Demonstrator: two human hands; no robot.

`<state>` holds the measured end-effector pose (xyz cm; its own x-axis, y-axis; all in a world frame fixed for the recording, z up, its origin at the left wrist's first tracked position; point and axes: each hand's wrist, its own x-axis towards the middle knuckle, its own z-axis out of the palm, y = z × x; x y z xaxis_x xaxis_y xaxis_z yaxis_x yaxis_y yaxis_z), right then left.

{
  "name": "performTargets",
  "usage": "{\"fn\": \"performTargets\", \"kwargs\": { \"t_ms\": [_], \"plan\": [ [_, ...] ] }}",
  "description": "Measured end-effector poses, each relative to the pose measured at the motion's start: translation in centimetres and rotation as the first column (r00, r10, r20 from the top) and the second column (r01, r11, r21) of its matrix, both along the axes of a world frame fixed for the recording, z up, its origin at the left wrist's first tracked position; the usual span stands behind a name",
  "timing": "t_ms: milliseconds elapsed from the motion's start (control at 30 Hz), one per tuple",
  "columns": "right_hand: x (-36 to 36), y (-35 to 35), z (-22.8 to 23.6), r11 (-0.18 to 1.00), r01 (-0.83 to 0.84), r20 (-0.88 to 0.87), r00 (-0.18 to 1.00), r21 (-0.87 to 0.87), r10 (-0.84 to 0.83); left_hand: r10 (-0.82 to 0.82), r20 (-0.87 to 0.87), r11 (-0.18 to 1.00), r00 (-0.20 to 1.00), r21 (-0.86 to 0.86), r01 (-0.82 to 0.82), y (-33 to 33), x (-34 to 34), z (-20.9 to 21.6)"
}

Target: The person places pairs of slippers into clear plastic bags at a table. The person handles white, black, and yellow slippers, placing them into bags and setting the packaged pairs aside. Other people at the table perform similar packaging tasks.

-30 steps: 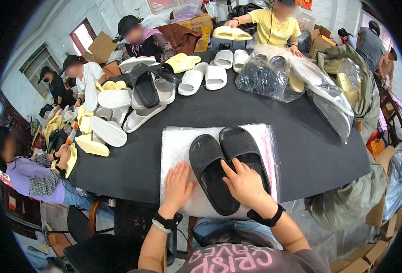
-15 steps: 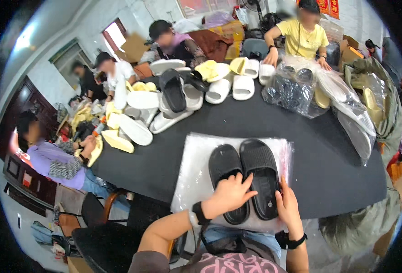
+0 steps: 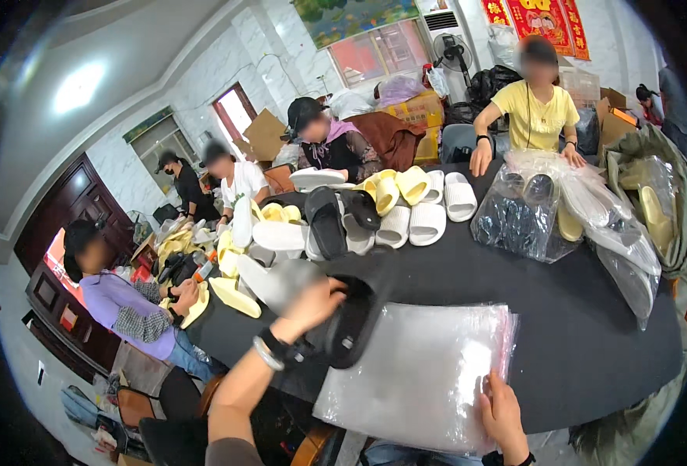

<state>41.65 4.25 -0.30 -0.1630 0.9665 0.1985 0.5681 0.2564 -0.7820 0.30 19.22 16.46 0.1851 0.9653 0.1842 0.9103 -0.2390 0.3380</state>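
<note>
Black slipper [image 3: 365, 307] at the left edge of a stack of clear plastic bags [image 3: 413, 380], seemingly raised above the dark tabletop [image 3: 577, 349] that bears the stack. Well left of the stack, a co-worker in a purple top [image 3: 118, 307] has both hands at a yellow slipper [image 3: 196, 307]. Nearer, beyond the stack's upper left, lies a heap of white, yellow and black slippers [image 3: 277, 235]. Just left of the stack, the left hand [image 3: 315, 305] is closed round the black slipper, fingers by its strap; whether a second one sits behind it I cannot tell. On the stack's right edge is the right hand [image 3: 503, 412], thumb and fingers near each other; I cannot tell if they pinch a bag or only rest there. Beyond the stack's upper right are slippers in clear wrapping [image 3: 622, 268]. I judge the step in hand to be holding the slipper aside while the right hand tends the bags; the next move seems to call for a secure left grip and right fingertips able to part thin film
</note>
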Motion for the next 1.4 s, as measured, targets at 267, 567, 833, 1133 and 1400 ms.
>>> {"fn": "performTargets", "kwargs": {
  "t_ms": [267, 567, 833, 1133, 1400],
  "plan": [
    [-1.3, -0.7, 1.3, 0.983, 0.026, 0.142, 0.988, 0.182, -0.052, 0.119, -0.218, 0.827, 0.969, 0.561, 0.024, 17.1, -17.6, 6.4],
    [-1.4, -0.6, 2.0, 0.994, 0.028, 0.21, 0.976, 0.109, -0.05, 0.024, -0.018, 0.864, 1.0, 0.503, -0.011, 20.5, -12.2, -2.0],
    [-1.2, -0.2, 2.2, 0.993, -0.088, 0.26, 0.963, 0.081, 0.064, -0.163, 0.021, 0.987, 0.986, 0.002, 0.163, -2.4, -3.1, -8.7],
    [-0.5, -1.0, 1.7, 0.986, 0.143, 0.138, 0.978, 0.091, -0.154, 0.22, 0.624, 0.939, 0.75, -0.344, 0.011, -11.1, -4.6, -18.2],
    [-1.4, -0.9, -0.3, 0.997, 0.034, 0.202, 0.978, 0.063, -0.046, 0.174, 0.617, 0.964, 0.768, -0.266, -0.006, -10.8, -3.6, -19.3]
  ]
}}
